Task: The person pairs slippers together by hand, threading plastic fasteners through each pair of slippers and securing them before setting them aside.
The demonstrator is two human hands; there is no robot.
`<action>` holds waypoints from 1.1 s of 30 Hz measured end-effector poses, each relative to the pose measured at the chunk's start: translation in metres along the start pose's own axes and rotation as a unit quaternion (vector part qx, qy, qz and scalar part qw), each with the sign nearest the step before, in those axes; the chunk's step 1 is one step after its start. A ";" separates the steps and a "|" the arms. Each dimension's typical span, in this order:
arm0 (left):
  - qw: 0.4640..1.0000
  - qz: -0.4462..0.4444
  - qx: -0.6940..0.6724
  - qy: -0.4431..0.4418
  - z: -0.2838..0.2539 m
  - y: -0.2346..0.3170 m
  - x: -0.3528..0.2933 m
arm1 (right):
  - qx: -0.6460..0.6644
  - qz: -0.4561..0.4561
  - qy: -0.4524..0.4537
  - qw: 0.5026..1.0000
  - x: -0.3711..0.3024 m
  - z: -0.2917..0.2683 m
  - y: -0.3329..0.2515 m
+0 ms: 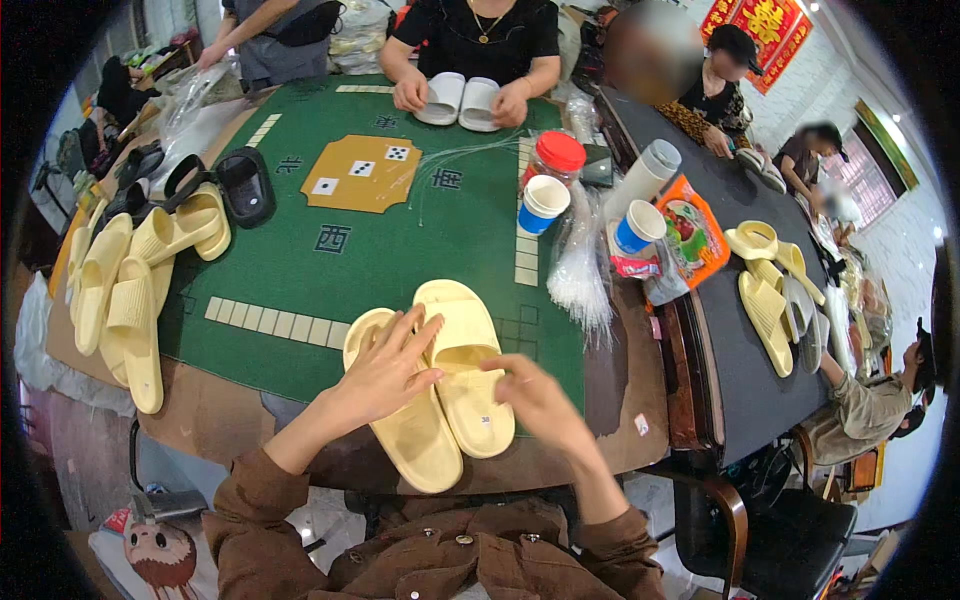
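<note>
A pair of pale yellow slippers lies side by side on the near edge of the green-topped table, toes pointing away from me. The right slipper (477, 410) has a small white sticker on its footbed. Over the strap of the left slipper (418, 447), my left hand (385, 372) is spread, with its fingers lying across the top and hiding much of the strap. My right hand (540, 400) is at the outer side of the right slipper, its index finger reaching toward the strap and the other fingers partly bent. Neither hand grips a slipper.
More yellow slippers (130, 310) and a black slipper (245, 188) are piled at the left. Clear plastic ties (582, 285), paper cups (543, 205) and a red-lidded jar (556, 155) stand right. Across the table, a person holds white slippers (443, 100).
</note>
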State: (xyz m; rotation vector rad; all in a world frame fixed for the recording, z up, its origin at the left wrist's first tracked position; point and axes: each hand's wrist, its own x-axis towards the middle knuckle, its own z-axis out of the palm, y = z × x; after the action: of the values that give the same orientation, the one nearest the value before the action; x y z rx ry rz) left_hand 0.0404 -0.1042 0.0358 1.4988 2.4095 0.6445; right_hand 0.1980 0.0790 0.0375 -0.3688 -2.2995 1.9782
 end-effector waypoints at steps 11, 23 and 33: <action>0.995 0.041 0.014 0.086 0.017 -0.006 0.007 | -0.116 -0.547 0.414 0.718 0.016 -0.128 -0.175; 0.996 0.025 0.009 0.090 0.021 0.001 0.007 | -0.520 -0.223 0.229 0.792 0.036 -0.115 0.036; 0.994 0.053 0.004 0.098 0.022 0.014 0.008 | -0.545 -0.206 0.198 0.788 0.056 -0.127 0.065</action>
State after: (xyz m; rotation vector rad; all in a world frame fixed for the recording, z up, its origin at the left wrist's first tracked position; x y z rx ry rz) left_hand 0.0568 -0.0860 0.0231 1.6460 2.4894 0.8410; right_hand 0.1804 0.2236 -0.0111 -0.2480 -2.6180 0.1823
